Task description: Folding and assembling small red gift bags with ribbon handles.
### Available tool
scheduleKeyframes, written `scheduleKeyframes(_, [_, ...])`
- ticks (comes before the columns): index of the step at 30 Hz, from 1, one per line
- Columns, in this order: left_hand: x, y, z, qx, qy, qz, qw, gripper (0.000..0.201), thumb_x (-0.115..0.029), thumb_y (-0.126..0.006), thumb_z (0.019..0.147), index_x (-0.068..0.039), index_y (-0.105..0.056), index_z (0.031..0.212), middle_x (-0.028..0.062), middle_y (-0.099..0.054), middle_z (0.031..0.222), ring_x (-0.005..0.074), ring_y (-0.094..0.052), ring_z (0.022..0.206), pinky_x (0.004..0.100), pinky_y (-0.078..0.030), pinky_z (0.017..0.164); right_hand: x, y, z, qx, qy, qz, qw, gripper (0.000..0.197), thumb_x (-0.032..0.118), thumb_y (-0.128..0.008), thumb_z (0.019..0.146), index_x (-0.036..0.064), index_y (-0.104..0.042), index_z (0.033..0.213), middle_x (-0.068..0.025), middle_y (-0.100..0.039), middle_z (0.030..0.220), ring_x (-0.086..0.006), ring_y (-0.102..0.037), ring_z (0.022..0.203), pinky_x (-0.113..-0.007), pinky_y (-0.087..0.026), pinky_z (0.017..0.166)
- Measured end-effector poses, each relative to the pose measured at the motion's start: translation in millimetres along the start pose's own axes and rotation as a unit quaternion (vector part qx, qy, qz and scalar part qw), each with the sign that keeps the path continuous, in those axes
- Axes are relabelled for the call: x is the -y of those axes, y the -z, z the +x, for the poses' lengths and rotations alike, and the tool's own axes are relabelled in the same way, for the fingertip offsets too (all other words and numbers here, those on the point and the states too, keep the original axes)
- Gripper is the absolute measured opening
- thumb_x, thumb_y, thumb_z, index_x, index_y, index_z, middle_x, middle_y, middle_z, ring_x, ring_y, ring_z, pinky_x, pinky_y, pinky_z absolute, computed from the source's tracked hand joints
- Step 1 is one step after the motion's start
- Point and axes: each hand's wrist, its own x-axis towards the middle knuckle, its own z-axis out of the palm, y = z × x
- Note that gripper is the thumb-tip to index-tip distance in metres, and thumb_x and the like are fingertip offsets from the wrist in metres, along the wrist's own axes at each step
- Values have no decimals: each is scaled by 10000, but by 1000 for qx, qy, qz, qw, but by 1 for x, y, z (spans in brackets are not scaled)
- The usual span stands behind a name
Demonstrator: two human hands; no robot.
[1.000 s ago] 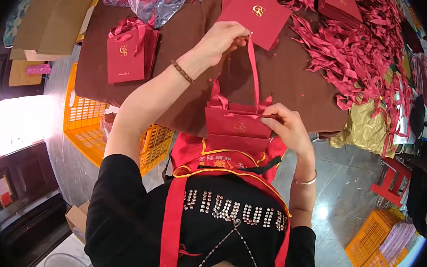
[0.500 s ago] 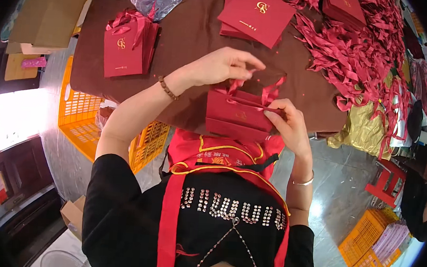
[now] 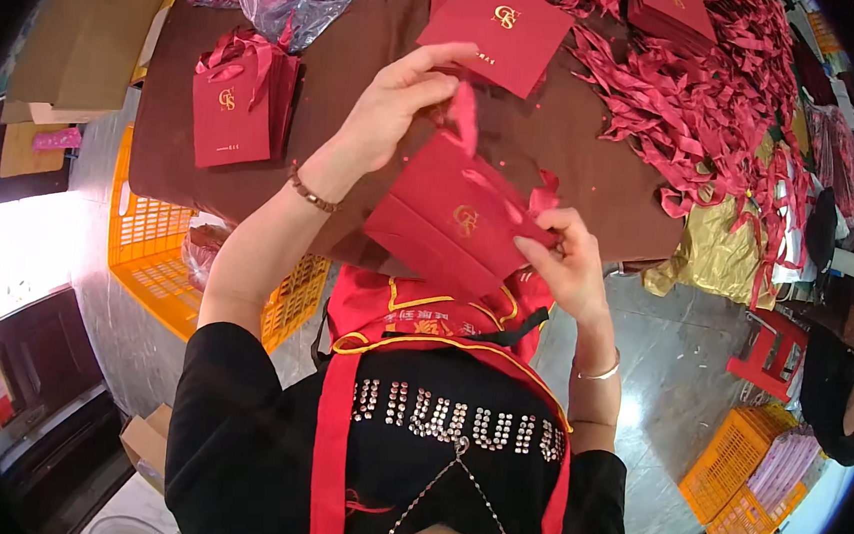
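Observation:
A dark red paper gift bag [image 3: 442, 230] with a gold emblem is tilted in the air at the near edge of the table. My right hand [image 3: 569, 266] grips its right top corner between thumb and fingers. Above the bag's left side, my left hand [image 3: 405, 100] is closed on a red ribbon [image 3: 464, 121] that comes off the bag's top. The ribbon's exact hold point is partly hidden by the fingers. Another ribbon end [image 3: 545, 191] sticks up beside my right hand.
Finished-looking red bags with ribbons [image 3: 234, 111] stand at the left on the brown-covered table [image 3: 353, 60]. Flat red bags [image 3: 501, 32] lie at the far middle, a heap of red ribbons [image 3: 701, 98] at the right. An orange crate [image 3: 151, 265] sits below left.
My left hand has pulled up and left, drawing the ribbon taut. The bag has tilted, its left end swinging toward the lower left, while my right hand keeps its corner.

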Motion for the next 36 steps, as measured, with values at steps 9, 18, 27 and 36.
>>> scheduleKeyframes(9, [31, 7, -56, 38, 79, -148, 985, 517, -243, -529, 932, -21, -349, 1363, 74, -544, 1209, 146, -513, 1091, 293, -421, 930, -17, -3, 26, -154, -17, 346, 925, 549, -41, -527, 872, 84, -278, 1345, -107, -604, 1010, -150, -630, 839, -275, -527, 765])
scheduleKeyframes(18, [-29, 45, -105, -239, -138, 89, 957, 429, -45, -650, 804, 46, -524, 1205, 53, -593, 1126, 125, -554, 996, 251, -445, 872, -15, -10, 28, -96, -67, 290, 950, 560, 112, -522, 924, 96, -228, 1400, -85, -605, 908, -134, -600, 723, -268, -535, 655])
scheduleKeyframes(27, [-75, 95, -146, -369, -118, 812, 437, 403, -48, -557, 764, -111, -576, 1161, 81, -598, 1056, 271, -554, 891, 377, -443, 731, -35, -18, 37, -97, -94, 258, 957, 367, 106, -553, 908, 52, -446, 1255, -31, -609, 871, -89, -575, 766, -230, -495, 686])
scheduleKeyframes(36, [21, 155, -76, -382, -92, 820, 416, 368, -287, -556, 857, -150, -538, 1198, 52, -553, 1085, 245, -497, 928, 414, -389, 747, -41, -21, 33, -74, -111, 245, 960, 307, 69, -543, 900, 32, -493, 1200, -50, -612, 889, -96, -583, 788, -226, -498, 696])
